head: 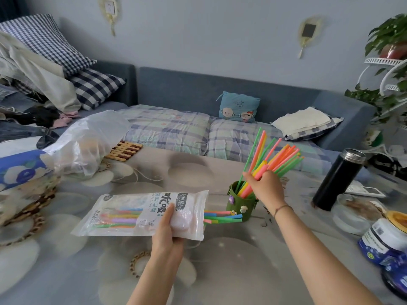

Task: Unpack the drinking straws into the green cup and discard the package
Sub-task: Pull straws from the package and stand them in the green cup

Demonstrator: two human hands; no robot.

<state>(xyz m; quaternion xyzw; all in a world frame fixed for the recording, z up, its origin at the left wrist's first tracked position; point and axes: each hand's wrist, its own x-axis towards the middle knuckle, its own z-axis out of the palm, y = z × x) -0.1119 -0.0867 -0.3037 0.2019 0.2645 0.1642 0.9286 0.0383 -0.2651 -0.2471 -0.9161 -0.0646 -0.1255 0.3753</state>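
Note:
The green cup (241,208), decorated with small charms, stands on the table right of centre. My right hand (266,186) grips a fanned bundle of coloured straws (278,158) whose lower ends sit inside the cup. My left hand (170,227) pinches the white plastic straw package (132,214) near its open right end, holding it flat just above the table. Several straws (222,216) stick out of that open end toward the cup, and more show through the package window.
A black thermos (338,180) stands right of the cup. Jars and a glass dish (352,213) crowd the right table edge. A clear plastic bag (88,142) and a blue tissue pack (19,168) lie at the left. A sofa runs behind the table.

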